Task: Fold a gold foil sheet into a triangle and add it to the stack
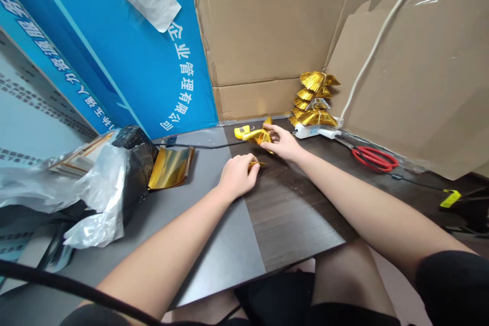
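My left hand [237, 177] is closed, thumb against fingers, with a thin folded piece of gold foil paper [261, 163] poking out of its grip. My right hand [283, 143] curls its fingers round the right side of some folded gold foil paper [258, 136] a little farther back; its exact shape is partly hidden. A small yellow object [241, 132] lies just left of that foil, its kind unclear. Left of both hands rests a stack of flat gold foil sheets [171, 167]. Behind my right hand stands a pile of pleated gold foil pieces [312, 99].
A white power strip [307, 131] sits below the pleated pile, with a white cable [372, 51] rising from it. Red-handled scissors [376, 159] lie at the right. Plastic-wrapped packages [114, 178] crowd the left. Cardboard [263, 25] and a blue panel [153, 71] wall the back.
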`<state>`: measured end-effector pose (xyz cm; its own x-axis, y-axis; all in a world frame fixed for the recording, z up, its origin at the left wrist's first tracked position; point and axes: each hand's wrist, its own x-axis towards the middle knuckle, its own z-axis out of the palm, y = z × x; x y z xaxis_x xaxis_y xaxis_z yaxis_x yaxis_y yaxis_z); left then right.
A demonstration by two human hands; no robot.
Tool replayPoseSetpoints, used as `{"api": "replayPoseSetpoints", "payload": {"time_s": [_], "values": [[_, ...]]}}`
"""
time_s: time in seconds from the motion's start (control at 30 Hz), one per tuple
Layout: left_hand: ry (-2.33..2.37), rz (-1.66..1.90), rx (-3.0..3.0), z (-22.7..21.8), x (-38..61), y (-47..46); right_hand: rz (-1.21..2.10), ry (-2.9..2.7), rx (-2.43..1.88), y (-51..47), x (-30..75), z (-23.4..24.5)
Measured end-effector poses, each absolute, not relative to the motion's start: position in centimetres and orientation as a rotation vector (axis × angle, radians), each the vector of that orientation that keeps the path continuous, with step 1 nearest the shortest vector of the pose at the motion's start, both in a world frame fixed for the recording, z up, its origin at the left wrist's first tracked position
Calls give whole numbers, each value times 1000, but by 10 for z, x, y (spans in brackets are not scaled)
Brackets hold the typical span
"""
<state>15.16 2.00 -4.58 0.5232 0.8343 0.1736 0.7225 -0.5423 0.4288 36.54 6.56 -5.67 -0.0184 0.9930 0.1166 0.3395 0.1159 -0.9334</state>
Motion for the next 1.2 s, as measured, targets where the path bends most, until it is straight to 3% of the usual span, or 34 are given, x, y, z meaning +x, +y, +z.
{"api": "replayPoseSetpoints", "payload": {"time_s": [0.23,0.5,1.2], "values": [[1564,678,2347,-47,146,26,1421,-1126,-1202,61,357,-41],[1414,972,2327,-45,142,31,1772,-978,-1013,42,333,-29],[1167,1076,2289,-44,143,30,1816,-927,-962,42,342,-26]]}}
